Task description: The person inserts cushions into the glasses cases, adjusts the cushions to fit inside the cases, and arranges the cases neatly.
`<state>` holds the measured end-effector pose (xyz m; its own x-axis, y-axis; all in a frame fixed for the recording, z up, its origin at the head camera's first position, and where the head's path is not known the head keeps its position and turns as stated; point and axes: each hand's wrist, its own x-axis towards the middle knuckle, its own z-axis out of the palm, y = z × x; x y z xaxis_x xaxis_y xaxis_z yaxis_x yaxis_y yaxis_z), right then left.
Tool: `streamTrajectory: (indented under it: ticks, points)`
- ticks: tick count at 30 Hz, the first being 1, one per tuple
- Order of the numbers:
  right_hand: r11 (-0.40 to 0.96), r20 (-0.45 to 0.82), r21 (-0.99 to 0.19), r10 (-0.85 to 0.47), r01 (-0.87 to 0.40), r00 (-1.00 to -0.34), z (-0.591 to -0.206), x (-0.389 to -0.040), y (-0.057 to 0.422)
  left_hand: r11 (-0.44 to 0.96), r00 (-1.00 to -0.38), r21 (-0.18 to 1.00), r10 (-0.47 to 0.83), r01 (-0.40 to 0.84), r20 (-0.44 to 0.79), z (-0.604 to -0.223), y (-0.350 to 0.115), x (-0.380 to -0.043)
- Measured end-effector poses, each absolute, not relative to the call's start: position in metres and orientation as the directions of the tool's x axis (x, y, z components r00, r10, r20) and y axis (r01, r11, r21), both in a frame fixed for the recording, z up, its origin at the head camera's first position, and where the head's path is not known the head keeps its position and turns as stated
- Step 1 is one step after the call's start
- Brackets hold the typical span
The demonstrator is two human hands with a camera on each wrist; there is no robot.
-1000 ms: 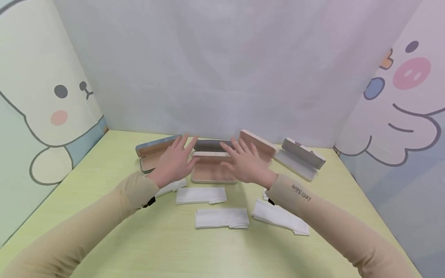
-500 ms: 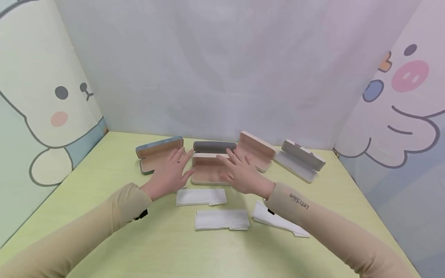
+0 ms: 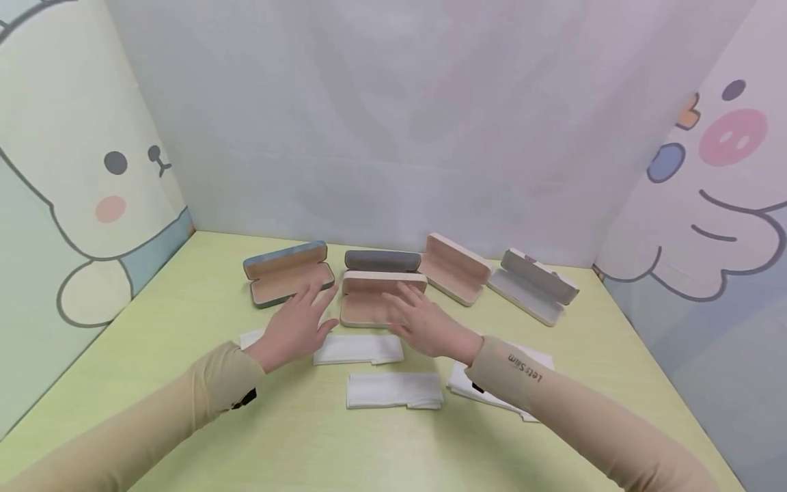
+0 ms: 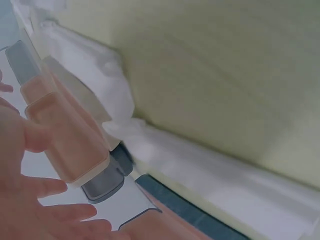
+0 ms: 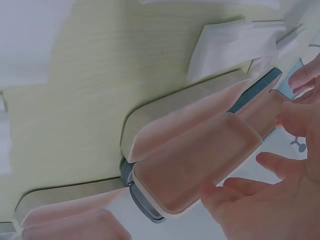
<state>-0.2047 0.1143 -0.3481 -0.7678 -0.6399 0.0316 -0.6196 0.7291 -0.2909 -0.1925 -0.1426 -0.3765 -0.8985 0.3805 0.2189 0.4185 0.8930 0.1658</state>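
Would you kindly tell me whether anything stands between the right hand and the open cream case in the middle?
Nothing visible does: the right hand is close by the cream case; the dark grey case sits beyond both.

My right sleeve (image 3: 553, 391) hides parts of the white cloths (image 3: 460, 380) on the right, and my right fingers (image 3: 413, 301) cover one end of the cream case (image 3: 365, 311). Most of the grey case (image 3: 382, 260) behind is blocked. The left wrist view's bottom edge cuts the blue case (image 4: 192, 207).
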Motion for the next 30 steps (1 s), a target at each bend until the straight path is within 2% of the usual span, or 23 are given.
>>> streamTrajectory:
  ticks: [6,14,24,30]
  points:
    - [0.739,-0.023,-0.329,-0.629,-0.588,-0.777,-0.36,-0.203,0.114,0.901,-0.916,0.184,0.366,0.393,0.162,-0.387,-0.147,-0.184]
    - [0.737,0.009,-0.275,-0.64,-0.617,-0.768,-0.378,-0.201,0.114,0.887,-0.906,0.224,0.352,0.404,0.236,-0.402,-0.147,-0.178]
    - [0.759,-0.041,-0.268,-0.624,-0.593,-0.78,-0.388,-0.202,0.114,0.908,-0.899,0.125,0.361,0.399,0.25,-0.41,-0.148,-0.175]
    - [0.75,0.02,-0.249,-0.629,-0.613,-0.777,-0.392,-0.203,0.114,0.902,-0.902,0.131,0.381,0.41,0.2,-0.41,-0.146,-0.175]
